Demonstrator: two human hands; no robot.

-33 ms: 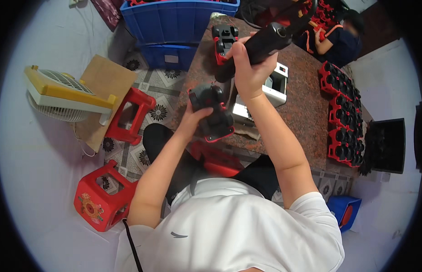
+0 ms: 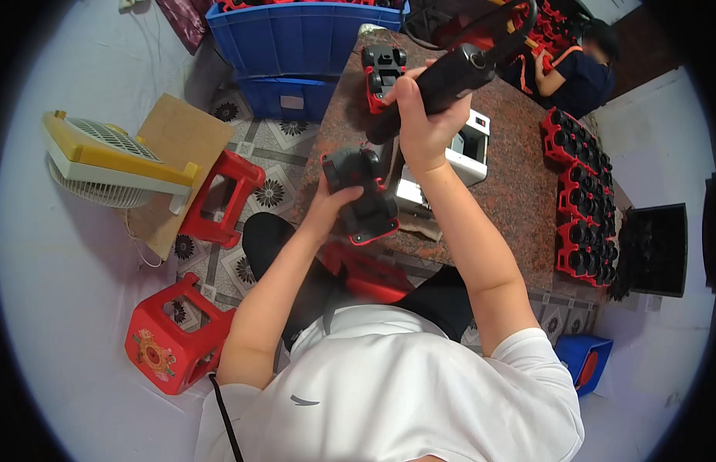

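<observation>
My left hand (image 2: 332,206) grips a black and red toy-car-like assembly (image 2: 362,196) and holds it over the near edge of the brown stone table (image 2: 519,185). My right hand (image 2: 424,115) is raised above the table, closed around a black electric screwdriver (image 2: 450,77) that points down and left toward the assembly. A second black and red assembly (image 2: 382,68) lies farther back on the table. A white box-shaped fixture (image 2: 467,150) stands just beyond my right wrist.
Rows of red and black parts (image 2: 581,200) line the table's right side, beside a black tray (image 2: 658,246). Blue crates (image 2: 304,35) stand at the back. On the floor to the left are a yellow fan (image 2: 104,158), cardboard (image 2: 181,142) and two red stools (image 2: 219,196) (image 2: 173,343). Another person (image 2: 573,73) works at top right.
</observation>
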